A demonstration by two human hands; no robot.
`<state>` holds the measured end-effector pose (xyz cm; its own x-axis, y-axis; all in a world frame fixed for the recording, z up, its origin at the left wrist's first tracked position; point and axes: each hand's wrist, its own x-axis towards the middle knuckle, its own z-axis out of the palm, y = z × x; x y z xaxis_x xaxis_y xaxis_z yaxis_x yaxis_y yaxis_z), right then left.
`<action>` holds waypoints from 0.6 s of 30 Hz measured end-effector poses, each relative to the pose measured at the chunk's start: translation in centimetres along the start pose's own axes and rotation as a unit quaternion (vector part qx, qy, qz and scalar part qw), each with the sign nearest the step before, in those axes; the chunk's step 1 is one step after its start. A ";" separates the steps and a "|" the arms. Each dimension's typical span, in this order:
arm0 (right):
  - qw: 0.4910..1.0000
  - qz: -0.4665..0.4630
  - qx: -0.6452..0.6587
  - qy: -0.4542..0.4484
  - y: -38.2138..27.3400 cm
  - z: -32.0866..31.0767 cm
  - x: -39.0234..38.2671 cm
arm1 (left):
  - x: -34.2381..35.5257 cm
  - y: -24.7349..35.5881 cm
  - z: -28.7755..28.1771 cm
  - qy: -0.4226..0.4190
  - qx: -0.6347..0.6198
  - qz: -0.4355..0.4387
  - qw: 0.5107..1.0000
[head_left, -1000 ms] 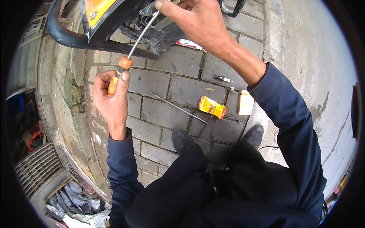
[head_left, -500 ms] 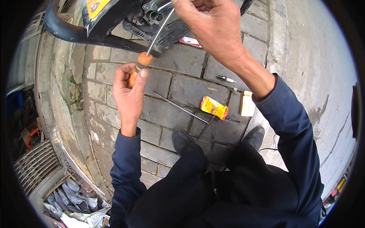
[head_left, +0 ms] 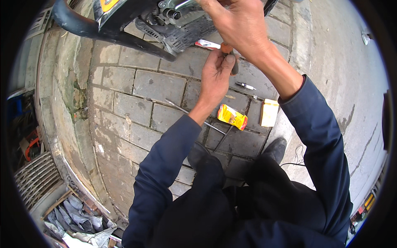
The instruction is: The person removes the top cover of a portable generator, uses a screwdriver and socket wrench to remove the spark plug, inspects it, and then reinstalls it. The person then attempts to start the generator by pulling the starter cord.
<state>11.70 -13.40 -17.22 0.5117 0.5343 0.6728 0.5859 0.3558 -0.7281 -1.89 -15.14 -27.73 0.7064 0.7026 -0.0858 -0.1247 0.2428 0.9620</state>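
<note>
My left hand (head_left: 216, 78) grips the orange handle of a screwdriver (head_left: 226, 48), most of which is hidden behind my right hand. My right hand (head_left: 239, 25) is raised above it, fingers closed around the screwdriver's metal shaft near the engine parts (head_left: 182, 20) of a motorbike at the top of the view. The shaft's tip points into the grey metal parts under the black bodywork (head_left: 124, 16).
On the brick paving lie a long metal rod (head_left: 182, 110), a yellow packet (head_left: 232, 116), a pale yellow box (head_left: 269, 112), a spark plug (head_left: 245, 86) and a red-and-white packet (head_left: 206, 44). A stone gutter (head_left: 62, 103) runs at left; my shoes (head_left: 275, 149) stand below.
My left hand has moved right and up with the screwdriver handle, now tucked under my right hand. The view has shifted so the motorbike sits higher.
</note>
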 end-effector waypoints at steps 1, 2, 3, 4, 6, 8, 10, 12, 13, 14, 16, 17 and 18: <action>1.000 0.007 -0.017 -0.006 0.0 0.0 0.1 | 0.5 -0.3 0.6 -0.010 -0.014 0.002 1.000; 0.999 0.013 -0.034 -0.012 0.1 -0.1 0.3 | 1.1 -0.6 1.0 -0.015 -0.019 0.024 0.999; 0.998 0.020 -0.051 -0.017 0.1 -0.1 0.4 | 1.7 -1.0 1.4 -0.008 -0.013 0.025 1.000; 0.999 0.014 -0.043 -0.017 0.1 0.0 0.5 | 2.3 -1.3 1.7 -0.003 -0.010 0.032 0.999; 1.000 0.001 -0.023 -0.015 0.2 -0.1 0.7 | 3.1 -1.7 1.9 0.007 -0.013 0.042 0.999; 0.999 -0.014 -0.027 -0.009 0.3 -0.1 0.7 | 3.3 -1.6 1.4 0.012 -0.021 0.050 0.998; 0.999 -0.002 -0.037 -0.015 0.5 -0.3 0.9 | 2.5 -0.7 -0.2 0.013 0.034 0.035 0.999; 1.000 0.028 -0.004 0.004 0.5 -0.4 1.0 | 0.7 1.3 -2.6 0.015 0.113 0.002 0.993; 0.999 0.043 0.012 0.013 0.5 -0.3 1.0 | -0.6 2.8 -4.2 0.021 0.163 -0.022 0.986; 0.998 0.053 0.024 0.017 0.4 -0.1 0.9 | -1.5 4.3 -5.8 0.026 0.189 -0.037 0.981; 0.999 0.054 -0.002 0.004 0.0 0.2 0.8 | -2.7 7.6 -8.8 0.053 0.235 -0.035 0.970; 0.998 0.054 -0.016 -0.003 -0.3 0.5 0.7 | -2.9 9.4 -10.2 0.072 0.257 -0.024 0.963; 0.997 0.074 -0.022 -0.004 -0.6 0.8 0.6 | -2.8 11.7 -11.8 0.089 0.293 -0.025 0.951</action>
<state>11.11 -12.66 -16.49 0.5906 0.5843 0.5566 0.5312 0.2377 -0.8132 -13.57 -6.33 -19.26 0.5651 0.8150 -0.1281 0.3539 -0.0992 0.9300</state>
